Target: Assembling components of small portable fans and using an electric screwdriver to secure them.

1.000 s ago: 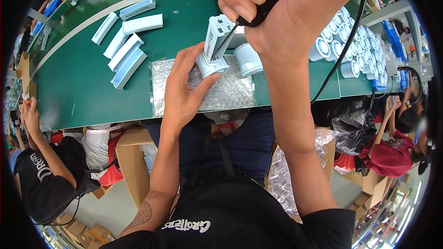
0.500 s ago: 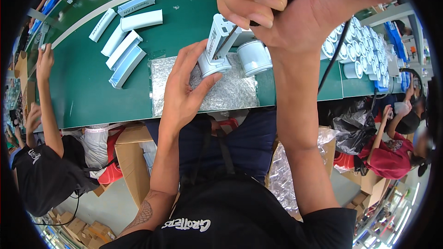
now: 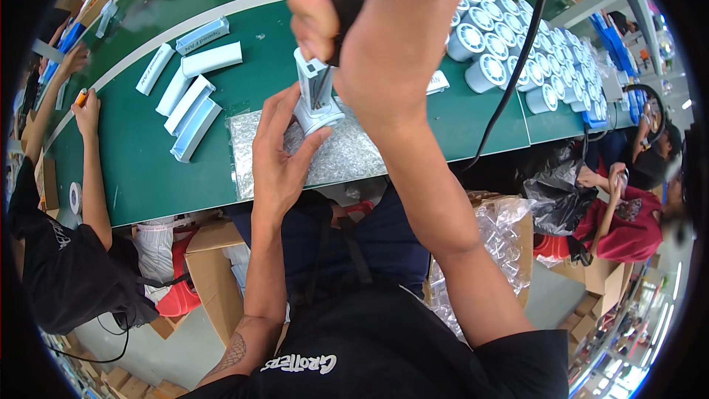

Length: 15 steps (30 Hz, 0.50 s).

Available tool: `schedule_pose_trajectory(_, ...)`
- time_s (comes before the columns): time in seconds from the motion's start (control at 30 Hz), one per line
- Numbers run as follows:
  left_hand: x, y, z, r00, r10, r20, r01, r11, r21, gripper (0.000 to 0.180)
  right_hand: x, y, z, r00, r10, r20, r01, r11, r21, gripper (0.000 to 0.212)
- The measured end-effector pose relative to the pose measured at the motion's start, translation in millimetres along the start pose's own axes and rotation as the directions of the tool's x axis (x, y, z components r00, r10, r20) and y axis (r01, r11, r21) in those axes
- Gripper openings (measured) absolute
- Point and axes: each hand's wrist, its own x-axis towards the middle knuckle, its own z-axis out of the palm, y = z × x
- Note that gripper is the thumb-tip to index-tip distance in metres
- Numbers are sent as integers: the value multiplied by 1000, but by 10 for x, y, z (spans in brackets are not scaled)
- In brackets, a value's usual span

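Note:
My left hand [image 3: 281, 151] steadies a pale blue plastic housing [image 3: 317, 107] by its round base, thumb in front and fingers on the far left side. The housing stands upright on a sheet of bubble wrap [image 3: 354, 159], its open column facing me with dark parts inside. Above it, my right hand [image 3: 391, 44] grips a black corded screwdriver [image 3: 348, 0], fingers wrapped round the handle. The tool points down toward the housing's column; my hand hides part of its lower end, and I cannot tell whether the tip touches a screw.
Several long pale blue covers [image 3: 212, 60] lie to the left on the green table [image 3: 251, 77]. Rows of round pale blue housings [image 3: 487, 74] stand at the right. A black cable [image 3: 509, 81] hangs beside my right arm. Co-workers sit at both sides, one holding an orange-tipped object [image 3: 81, 97].
My right hand and the screwdriver have moved left, and the hand looks more upright over the housing. My view has shifted, showing more round housings. My left hand keeps its hold.

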Motion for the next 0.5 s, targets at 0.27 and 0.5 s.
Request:
schedule_pose_trajectory(0.27,-8,27,16,1000,-9,-3,9,997,-73,62,484,-413,-321,986,77,151,-136,892,432,72)
schedule_pose_trajectory(0.5,9,-11,1,1000,-9,-9,9,999,-50,63,719,-95,-652,997,-65,44,71,985,-159,76)
